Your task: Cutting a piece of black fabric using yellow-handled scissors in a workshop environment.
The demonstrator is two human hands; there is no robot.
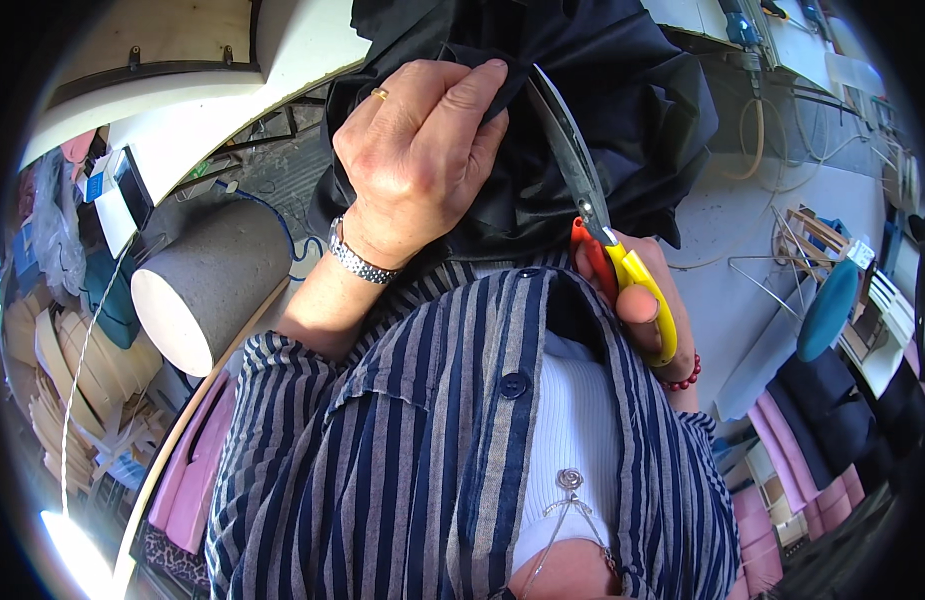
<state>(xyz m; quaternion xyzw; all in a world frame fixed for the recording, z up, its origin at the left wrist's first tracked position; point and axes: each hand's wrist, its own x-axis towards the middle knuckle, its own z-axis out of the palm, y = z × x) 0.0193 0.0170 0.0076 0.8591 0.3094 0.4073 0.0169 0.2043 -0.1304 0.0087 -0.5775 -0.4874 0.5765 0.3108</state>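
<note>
A large piece of shiny black fabric (633, 130) lies bunched in front of me, over my lap. My left hand (413, 150) is closed on a fold of it, thumb and fingers pinched together near the top. In my right hand (648, 295) is a pair of scissors (583, 185) with yellow and red handles, the fingers wrapped round them. The blades point up and to the left, close to the pinched fold. They look nearly together, and whether they touch the cloth I cannot tell.
On the left stands a grey roll (218, 275) with a white end, beside stacked pale strips (93, 370). A white table edge (223, 120) curves at upper left. Pink padded pieces (198, 460) lie lower left. To the right are a teal oval object (828, 310) and hanging hoses (758, 140).
</note>
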